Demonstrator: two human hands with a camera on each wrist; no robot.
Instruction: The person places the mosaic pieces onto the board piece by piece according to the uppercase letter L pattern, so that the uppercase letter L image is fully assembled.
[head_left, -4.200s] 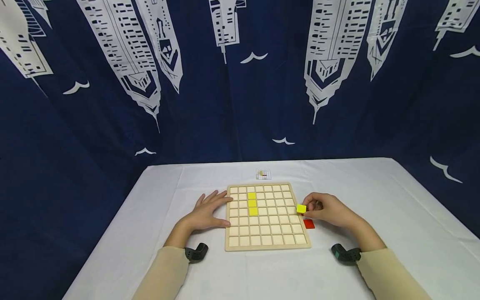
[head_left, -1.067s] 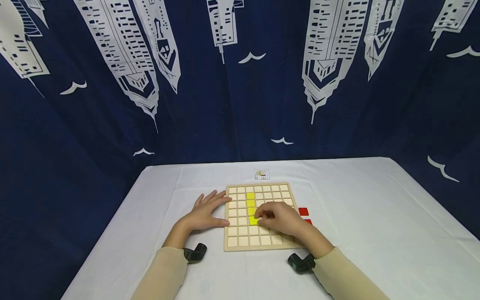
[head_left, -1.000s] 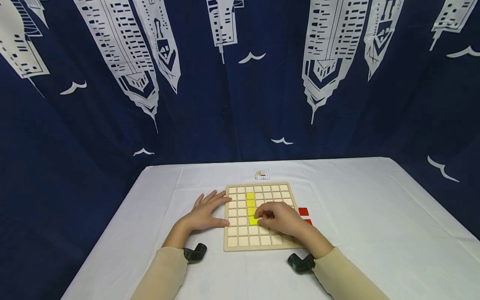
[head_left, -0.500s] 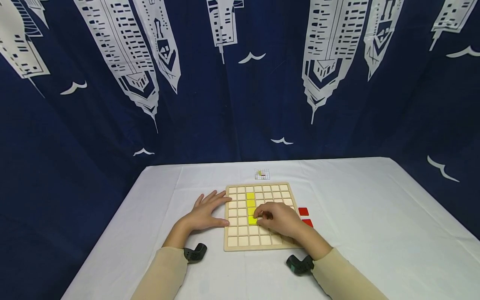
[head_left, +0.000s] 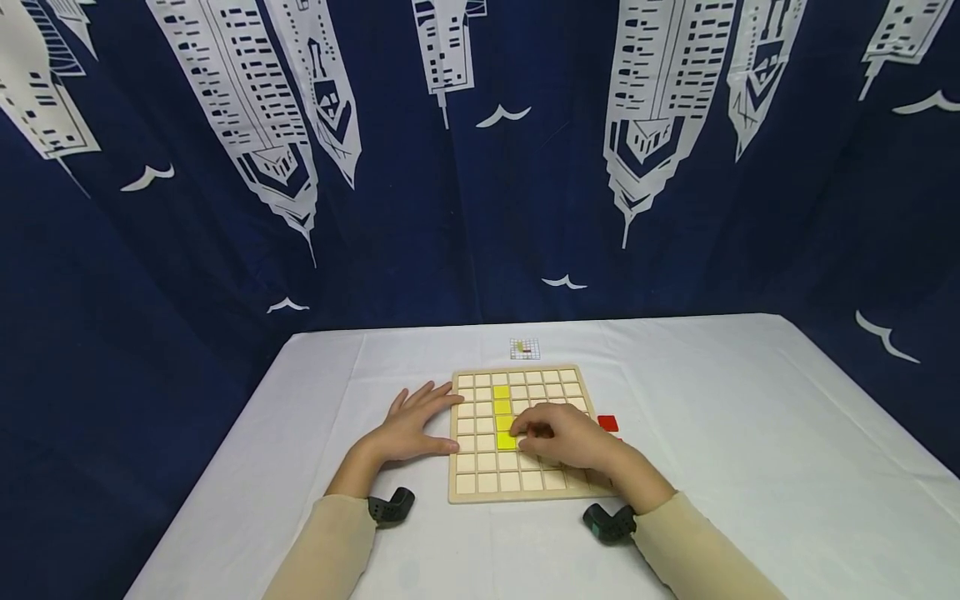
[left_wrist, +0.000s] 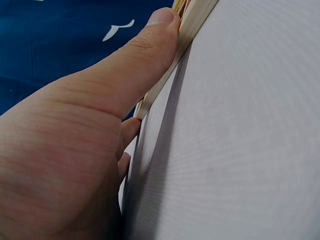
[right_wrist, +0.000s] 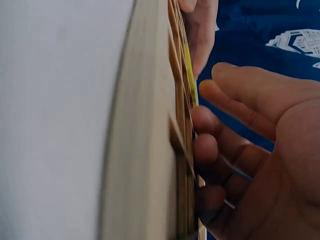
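Note:
A wooden grid board (head_left: 487,498) lies on the white table with several yellow tiles (head_left: 502,407) in one column. My left hand (head_left: 405,433) rests at its left edge, fingers spread; in the left wrist view the thumb of that hand (left_wrist: 120,75) presses on the rim. Over the middle of the board, my right hand (head_left: 566,435) has its fingertips beside the nearest yellow tile (head_left: 506,441), which lies in its cell. The right wrist view shows the right hand (right_wrist: 265,130) with thumb and index finger apart and the other fingers curled against the board, nothing held.
A red tile (head_left: 607,423) lies just right of the board; a second is mostly hidden by the right hand. A small printed grid card (head_left: 524,348) lies beyond the board. A dark blue patterned curtain (head_left: 465,208) hangs behind the table.
Since the oldest frame, the right hand has moved left from the board's right edge, and its yellow tile now lies in the column. Lately that hand has shifted slightly right. The left hand stays put.

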